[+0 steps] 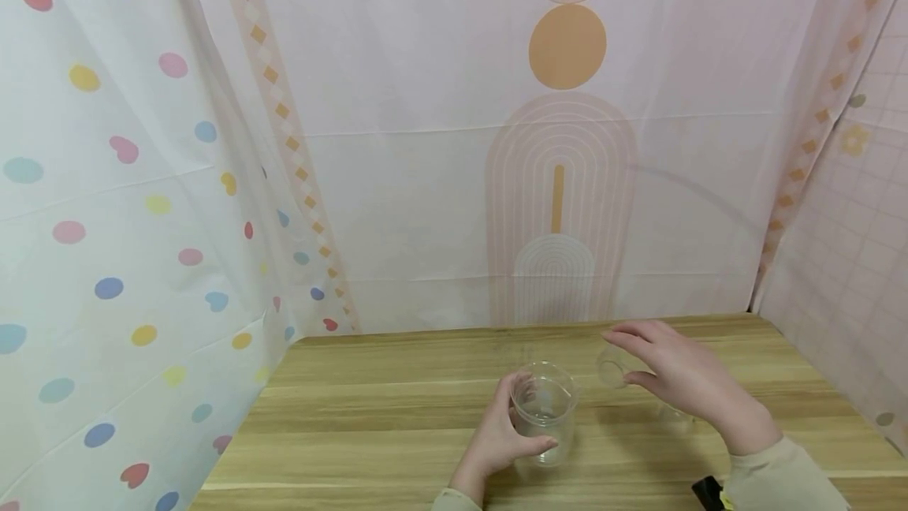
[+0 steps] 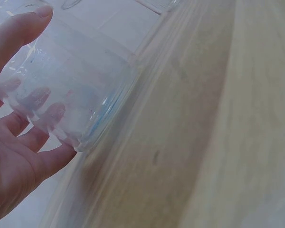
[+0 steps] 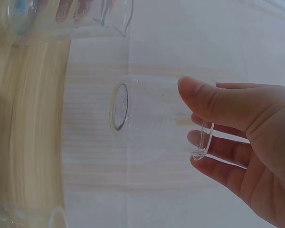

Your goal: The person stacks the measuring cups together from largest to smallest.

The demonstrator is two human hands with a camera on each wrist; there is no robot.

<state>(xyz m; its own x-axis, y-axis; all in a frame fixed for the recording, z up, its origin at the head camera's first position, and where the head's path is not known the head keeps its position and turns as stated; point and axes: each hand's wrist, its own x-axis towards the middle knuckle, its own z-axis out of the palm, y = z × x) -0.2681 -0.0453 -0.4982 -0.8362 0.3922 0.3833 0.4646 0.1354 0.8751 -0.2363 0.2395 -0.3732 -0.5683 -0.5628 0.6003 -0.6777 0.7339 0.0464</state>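
Observation:
A large clear beaker-like cup (image 1: 556,416) with a flared rim stands upright at the front middle of the table. My left hand (image 1: 496,436) grips its side, thumb in front and fingers behind, seen through the wall in the left wrist view. Farther right and raised above the wood, my right hand (image 1: 681,373) holds a smaller clear cup (image 3: 152,109) near its rim between thumb and fingers. That cup's round base points left, toward the large cup. Below the right hand, another small clear glass (image 1: 674,415) is on the table, partly covered by the wrist.
The wooden table (image 1: 369,416) ends at a patterned curtain (image 1: 426,203) behind and a dotted curtain (image 1: 156,259) on the left. A black object (image 1: 707,493) shows beside the right sleeve (image 1: 780,479).

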